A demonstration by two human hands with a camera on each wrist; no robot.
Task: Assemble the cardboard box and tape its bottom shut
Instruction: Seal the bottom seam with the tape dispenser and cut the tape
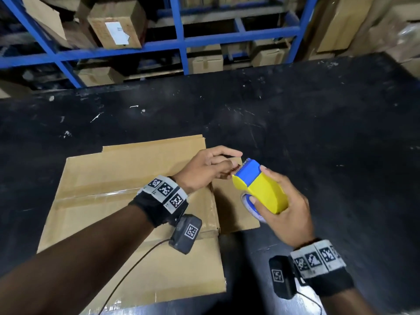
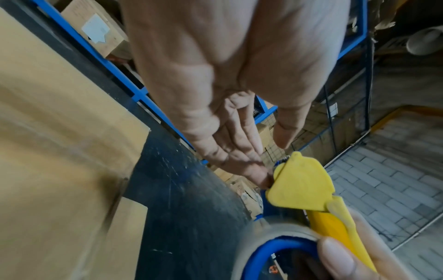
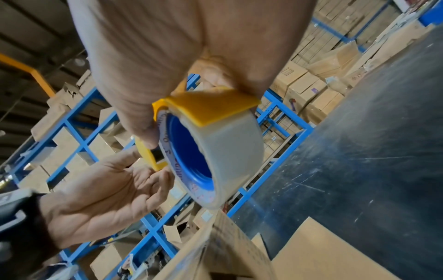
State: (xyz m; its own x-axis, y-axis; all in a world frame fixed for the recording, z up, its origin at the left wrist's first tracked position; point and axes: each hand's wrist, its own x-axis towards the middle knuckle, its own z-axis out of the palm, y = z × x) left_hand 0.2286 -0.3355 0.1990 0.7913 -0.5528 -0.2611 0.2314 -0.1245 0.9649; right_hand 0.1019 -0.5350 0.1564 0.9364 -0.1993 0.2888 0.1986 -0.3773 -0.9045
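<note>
Box (image 1: pixel 127 201) on table (image 1: pixel 318 133), dispenser (image 1: pixel 261 187) right.

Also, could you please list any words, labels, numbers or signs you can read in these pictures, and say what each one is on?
No text can be read with confidence.
White label on the shelved carton: print too small and blurred.
Side ring of the tape roll: printed letters, curved and blurred, unreadable.
Wristbands and wrist camera housings: black-and-white square marker codes only, no words.
Tape dispenser and cardboard box: no print visible.
</note>
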